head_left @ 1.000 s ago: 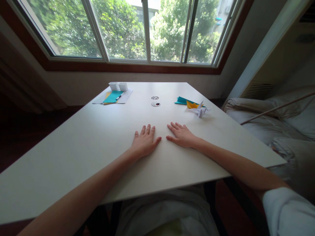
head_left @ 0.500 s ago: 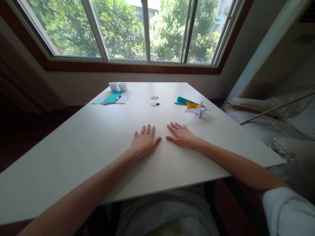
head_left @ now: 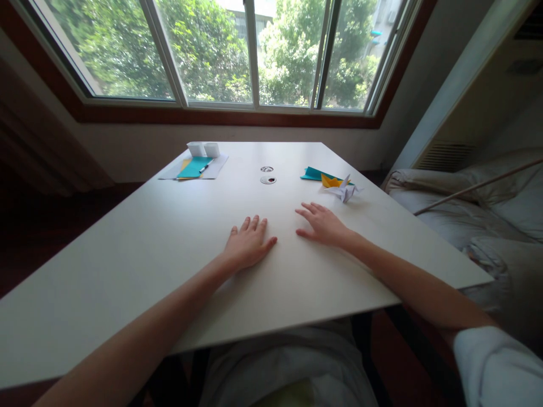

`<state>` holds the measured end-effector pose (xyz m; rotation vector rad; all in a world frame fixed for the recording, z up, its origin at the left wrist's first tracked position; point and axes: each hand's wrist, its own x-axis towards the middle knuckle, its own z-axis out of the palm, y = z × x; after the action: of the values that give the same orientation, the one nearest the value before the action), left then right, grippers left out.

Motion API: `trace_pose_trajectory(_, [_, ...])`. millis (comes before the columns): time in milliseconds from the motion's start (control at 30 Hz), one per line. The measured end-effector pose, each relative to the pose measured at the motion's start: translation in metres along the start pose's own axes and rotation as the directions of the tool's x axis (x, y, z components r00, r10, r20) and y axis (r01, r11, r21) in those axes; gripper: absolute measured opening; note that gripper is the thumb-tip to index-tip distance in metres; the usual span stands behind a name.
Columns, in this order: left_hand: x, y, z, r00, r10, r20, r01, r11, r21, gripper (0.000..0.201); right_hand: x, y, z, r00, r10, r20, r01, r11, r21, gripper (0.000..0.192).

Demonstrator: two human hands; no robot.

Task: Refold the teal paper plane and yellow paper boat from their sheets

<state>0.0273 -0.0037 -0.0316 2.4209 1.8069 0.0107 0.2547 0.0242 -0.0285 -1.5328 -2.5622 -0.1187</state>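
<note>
My left hand [head_left: 250,243] lies flat on the white table [head_left: 139,249], fingers spread, holding nothing. To its right, my right hand [head_left: 321,224] is open with the fingers apart, and it seems slightly raised off the surface. The things nearest my right hand are folded papers beyond it: a white paper crane [head_left: 346,192], a yellow paper boat [head_left: 330,181] and a teal paper plane [head_left: 314,173]. They sit close together, the crane in front and partly covering the others.
At the far left of the table lie teal paper [head_left: 193,168], yellow and white sheets, and a pen [head_left: 206,165]. Two small white containers [head_left: 203,149] stand behind them. Two round inserts [head_left: 267,180] are set mid-table. A covered sofa [head_left: 449,198] is at the right.
My right hand has lifted a little and shifted right and away from me, towards the folded papers. My left hand has barely moved.
</note>
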Motion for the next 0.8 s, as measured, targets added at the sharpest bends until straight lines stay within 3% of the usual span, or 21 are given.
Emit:
trace_pose_trajectory(100, [-0.001,-0.006,-0.006,0.998,0.033,-0.061,-0.034,0.999,-0.012,0.058,0.001,0.03,-0.017,0.973,0.075,-0.22,-0.092,0.993,-0.069,0.053])
trace_pose_trajectory(267, [0.0,-0.014,-0.013,0.959,0.081,-0.272,-0.11,0.989,-0.096,0.037,0.002,0.091,-0.033,0.804,0.336,-0.491,-0.419,0.905,-0.067,0.037])
trace_pose_trajectory(333, [0.0,-0.014,-0.014,0.943,0.084,-0.322,-0.132,0.983,-0.131,0.032,0.001,0.11,-0.03,0.755,0.404,-0.517,-0.499,0.865,-0.051,0.034])
trace_pose_trajectory(433, [-0.001,-0.012,-0.015,0.924,0.104,-0.367,-0.174,0.971,-0.162,0.027,0.0,0.127,-0.021,0.774,0.474,-0.419,-0.518,0.856,0.012,0.029])
trace_pose_trajectory(533, [-0.002,-0.011,-0.016,0.908,0.117,-0.402,-0.207,0.96,-0.188,0.025,0.0,0.129,-0.018,0.803,0.491,-0.339,-0.504,0.862,0.056,0.02])
trace_pose_trajectory(633, [0.0,-0.011,-0.015,0.895,0.111,-0.433,-0.231,0.944,-0.235,0.023,0.003,0.12,-0.022,0.798,0.452,-0.399,-0.425,0.891,0.158,0.016])
trace_pose_trajectory(700, [0.002,-0.011,-0.013,0.885,0.108,-0.452,-0.265,0.916,-0.302,0.022,0.006,0.108,-0.024,0.771,0.456,-0.445,-0.318,0.881,0.352,0.017])
trace_pose_trajectory(767, [0.002,-0.01,-0.012,0.878,0.109,-0.466,-0.322,0.854,-0.408,0.02,0.01,0.089,-0.024,0.773,0.489,-0.404,-0.138,0.751,0.646,0.022])
trace_pose_trajectory(800, [0.002,-0.009,-0.011,0.877,0.109,-0.468,-0.351,0.81,-0.469,0.021,0.012,0.077,-0.023,0.804,0.488,-0.34,-0.036,0.61,0.792,0.025])
